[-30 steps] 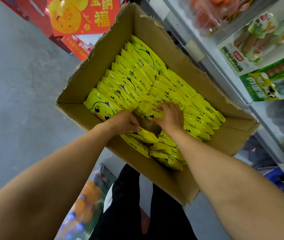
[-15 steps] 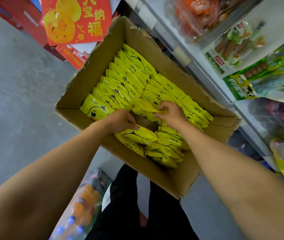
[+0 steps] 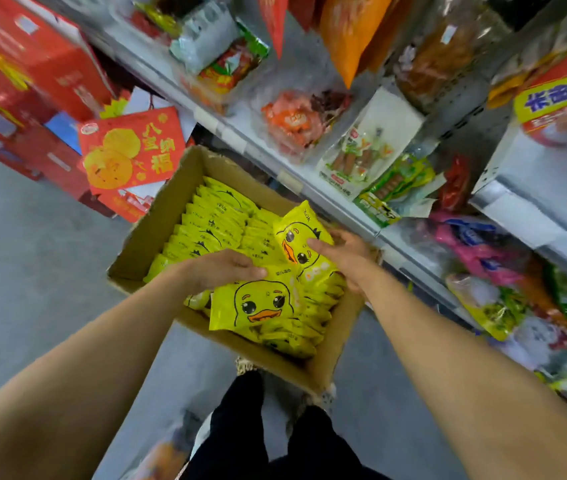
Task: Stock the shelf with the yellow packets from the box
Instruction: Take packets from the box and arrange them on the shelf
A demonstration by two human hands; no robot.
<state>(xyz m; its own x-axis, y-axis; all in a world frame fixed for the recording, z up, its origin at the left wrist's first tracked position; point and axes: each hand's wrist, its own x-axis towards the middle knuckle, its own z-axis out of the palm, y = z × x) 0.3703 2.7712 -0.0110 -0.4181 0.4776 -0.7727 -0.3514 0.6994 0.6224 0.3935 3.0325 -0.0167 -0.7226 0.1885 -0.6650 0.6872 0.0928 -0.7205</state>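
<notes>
The yellow packets (image 3: 219, 230) are glossy bags printed with a cartoon duckling face, orange bill and black eyes; most stand packed on edge in rows inside the open cardboard box (image 3: 157, 216), which sits on the grey floor (image 3: 33, 271) just left of the shelf (image 3: 344, 209). Two are lifted above the near rows: the left hand (image 3: 226, 270) grips the top edge of the near packet (image 3: 258, 306), face up, and the right hand (image 3: 348, 258) holds the tilted packet (image 3: 301, 244), thumb across its front. The shelf's white tiers carry blurred mixed snack bags, among them sausage packs (image 3: 361, 157). Red gift cartons (image 3: 129, 150) stand at the far left.
</notes>
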